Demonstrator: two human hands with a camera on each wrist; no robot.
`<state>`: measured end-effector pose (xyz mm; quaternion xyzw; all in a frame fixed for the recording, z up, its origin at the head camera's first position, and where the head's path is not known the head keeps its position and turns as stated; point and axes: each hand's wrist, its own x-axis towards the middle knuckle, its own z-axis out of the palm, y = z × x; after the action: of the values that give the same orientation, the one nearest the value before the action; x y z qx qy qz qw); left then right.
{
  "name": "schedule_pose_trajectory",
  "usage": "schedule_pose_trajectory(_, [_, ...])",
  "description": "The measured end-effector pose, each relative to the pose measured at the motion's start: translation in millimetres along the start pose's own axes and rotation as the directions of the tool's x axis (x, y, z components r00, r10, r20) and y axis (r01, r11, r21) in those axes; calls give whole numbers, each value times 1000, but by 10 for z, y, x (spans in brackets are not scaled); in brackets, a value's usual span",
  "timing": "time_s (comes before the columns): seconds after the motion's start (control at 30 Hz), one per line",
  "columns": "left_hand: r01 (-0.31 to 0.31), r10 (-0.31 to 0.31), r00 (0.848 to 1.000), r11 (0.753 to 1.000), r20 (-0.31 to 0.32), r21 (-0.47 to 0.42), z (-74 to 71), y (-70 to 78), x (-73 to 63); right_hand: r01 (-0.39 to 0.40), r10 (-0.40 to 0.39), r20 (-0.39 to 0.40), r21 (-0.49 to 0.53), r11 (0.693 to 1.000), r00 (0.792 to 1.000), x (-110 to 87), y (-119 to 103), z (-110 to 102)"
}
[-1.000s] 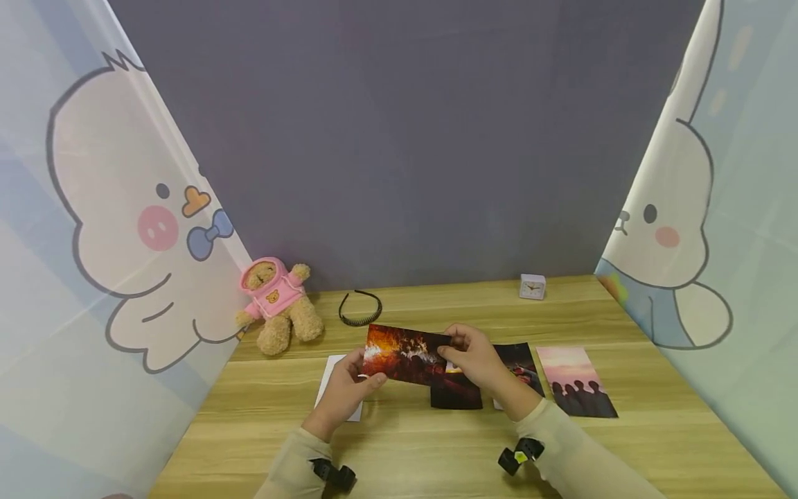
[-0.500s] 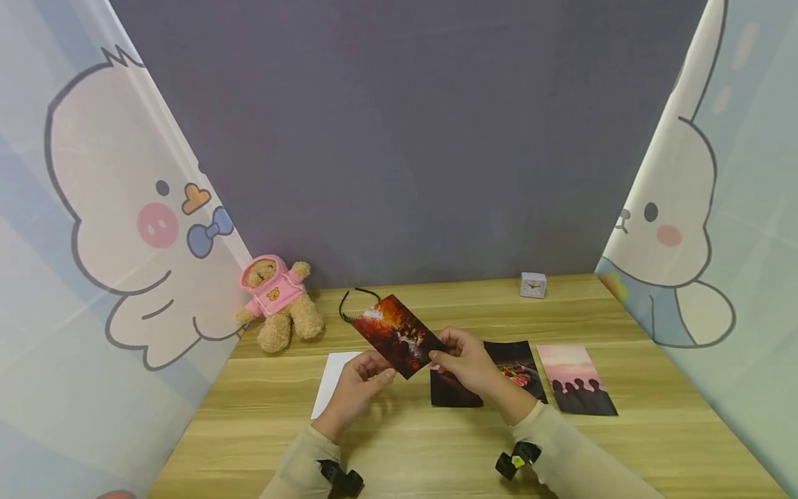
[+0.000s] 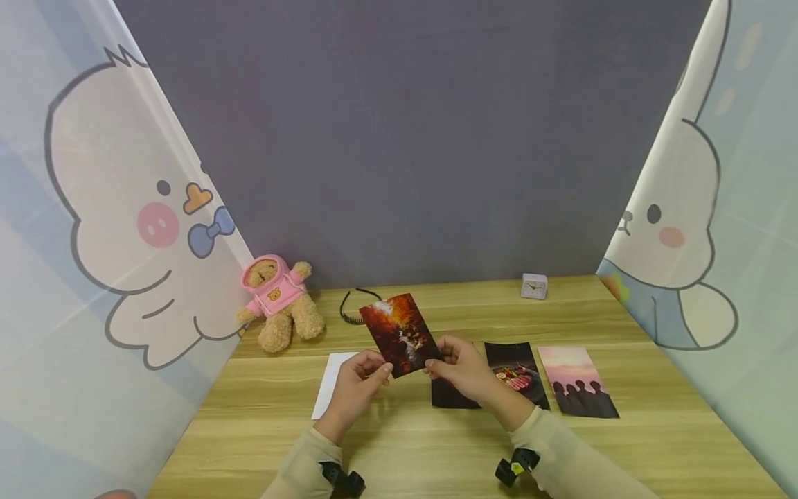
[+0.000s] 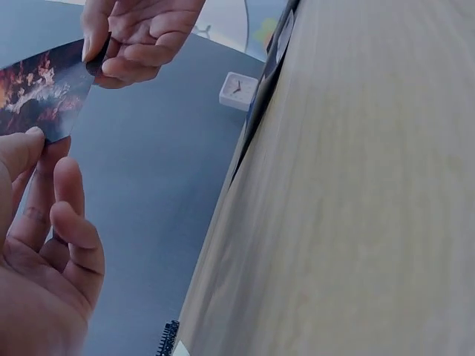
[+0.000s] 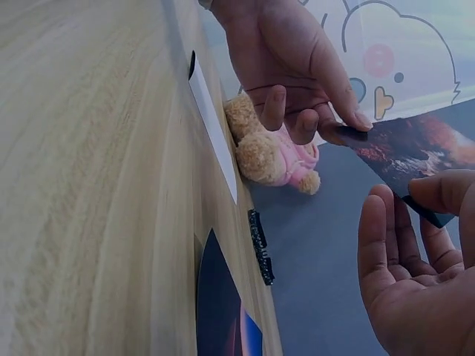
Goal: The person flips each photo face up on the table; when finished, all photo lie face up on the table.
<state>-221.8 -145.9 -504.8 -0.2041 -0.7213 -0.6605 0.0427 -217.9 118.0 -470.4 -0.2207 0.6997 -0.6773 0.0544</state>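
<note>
While the left hand (image 3: pixel 357 384) and right hand (image 3: pixel 464 372) pinch the near corners of the fiery-coloured print (image 3: pixel 399 326) above the table (image 3: pixel 411 450), we log the clock dial (image 3: pixel 533 287) as too small to read.

Closed off beyond the right grip (image 3: pixel 464 371) by a grey wall (image 3: pixel 405 138), flanked both sides by pale cartoon-printed panels (image 3: pixel 112 201), underlaid by a wood-grained tabletop (image 3: pixel 418 450).
</note>
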Motion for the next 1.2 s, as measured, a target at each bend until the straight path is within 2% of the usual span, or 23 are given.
schedule_pose_trajectory(0.3, [-69,70,995,998,-71,13,-16,-12,8,1,-5,-39,-83,997,999,-53,-6,-13])
schedule_pose_trajectory(0.6, [-116,117,992,993,-56,21,-16,4,18,-3,-10,-82,-148,989,997,-97,-22,-28])
schedule_pose_trajectory(0.97, [-131,131,991,991,-5,-4,-53,2,-6,-25,13,-97,-124,992,995,-143,25,-14])
schedule_pose_trajectory(1.2, [-128,128,991,992,-25,23,-45,41,-12,-20,7,-111,-110,994,994,-151,35,-1])
